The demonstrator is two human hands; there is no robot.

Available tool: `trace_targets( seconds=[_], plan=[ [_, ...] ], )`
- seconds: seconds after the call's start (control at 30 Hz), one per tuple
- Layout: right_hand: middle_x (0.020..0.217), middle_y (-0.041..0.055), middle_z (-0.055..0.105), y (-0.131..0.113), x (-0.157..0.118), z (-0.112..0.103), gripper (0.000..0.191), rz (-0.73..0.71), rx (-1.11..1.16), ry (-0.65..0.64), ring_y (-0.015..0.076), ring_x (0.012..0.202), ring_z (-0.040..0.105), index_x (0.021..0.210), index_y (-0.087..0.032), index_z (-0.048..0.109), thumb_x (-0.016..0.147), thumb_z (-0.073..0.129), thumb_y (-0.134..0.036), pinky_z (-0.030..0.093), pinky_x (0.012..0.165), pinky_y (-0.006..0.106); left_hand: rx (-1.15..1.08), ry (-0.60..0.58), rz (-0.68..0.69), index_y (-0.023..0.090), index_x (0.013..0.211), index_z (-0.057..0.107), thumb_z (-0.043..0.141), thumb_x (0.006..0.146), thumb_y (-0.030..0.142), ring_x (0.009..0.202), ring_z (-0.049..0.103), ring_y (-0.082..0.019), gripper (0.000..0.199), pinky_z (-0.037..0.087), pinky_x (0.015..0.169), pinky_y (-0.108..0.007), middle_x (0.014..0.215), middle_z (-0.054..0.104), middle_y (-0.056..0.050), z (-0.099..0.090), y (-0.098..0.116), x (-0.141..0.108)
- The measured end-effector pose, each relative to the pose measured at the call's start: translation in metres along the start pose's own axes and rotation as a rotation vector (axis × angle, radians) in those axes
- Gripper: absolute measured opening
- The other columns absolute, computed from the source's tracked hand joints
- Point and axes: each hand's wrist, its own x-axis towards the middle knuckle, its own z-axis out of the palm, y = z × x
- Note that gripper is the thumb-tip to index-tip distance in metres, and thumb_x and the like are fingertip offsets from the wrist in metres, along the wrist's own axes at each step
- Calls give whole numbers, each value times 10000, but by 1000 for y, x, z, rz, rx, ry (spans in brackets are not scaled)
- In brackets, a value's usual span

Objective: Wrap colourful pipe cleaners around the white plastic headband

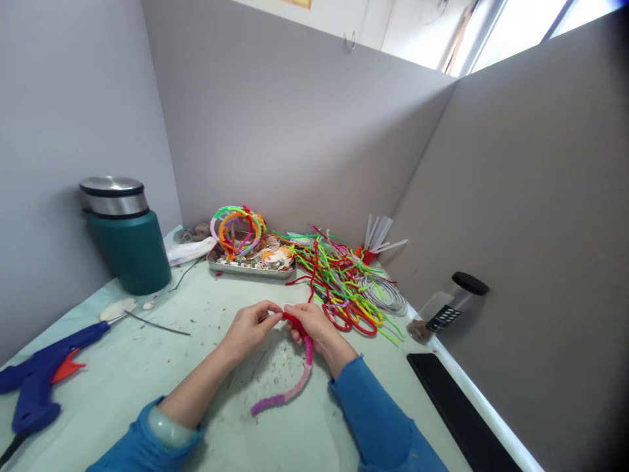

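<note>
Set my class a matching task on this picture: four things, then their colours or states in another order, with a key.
1. fuzzy strip
2. glue gun
3. bottle
4. jar

A. dark green, silver-topped
B. clear, black-topped
C. red, pink and purple, held in the left hand and right hand
D. blue, with a reddish-orange trigger

Pairs: 1-C, 2-D, 3-A, 4-B.

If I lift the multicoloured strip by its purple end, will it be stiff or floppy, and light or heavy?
The strip would probably bend easily, since it already curves out from the right hand. It may partly keep its shape, as it runs in one smooth arc without sharp kinks. It is likely light, being thin and fuzzy-looking.
</note>
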Motion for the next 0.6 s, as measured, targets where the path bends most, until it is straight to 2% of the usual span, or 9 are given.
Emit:
trace_targets(
  seconds=[0.13, 0.27, 0.43, 0.6],
  plan=[
    [463, -52, 504, 0, -1, 2, 266, -68, 0, 32, 42, 280, 369, 818, -137, 544, 803, 494, -398, 250, 273, 146, 10, 31, -42, 159, 738, 619, 484, 734, 472, 546, 422, -113, 341, 300, 531, -214, 585, 533, 25, -2, -5, 4],
    [476, -77, 489, -1, -3, 4, 314, -179, -31, 53, 43, 294, 366, 994, -164, 521, 772, 541, -385, 249, 291, 147, -82, 14, -94, 153, 650, 563, 512, 706, 498, 491, 370, -89, 354, 265, 484, -209, 520, 449, 50, -2, -6, 4],
    [489, -70, 460, -1, -4, 5, 239, -324, -131, 52, 43, 323, 354, 863, -170, 566, 774, 539, -390, 262, 315, 166, -323, -110, -342, 183, 643, 453, 533, 666, 576, 350, 190, -44, 402, 116, 364, -202, 435, 279, 107, -2, 0, 1],
    [487, -59, 450, 0, -4, 3, 209, -420, -288, 84, 58, 350, 370, 802, -168, 592, 795, 513, -362, 288, 341, 179, -573, -221, -404, 201, 627, 357, 548, 687, 556, 342, 142, -27, 407, 71, 327, -187, 459, 277, 108, -5, 2, -2]
  ],
)
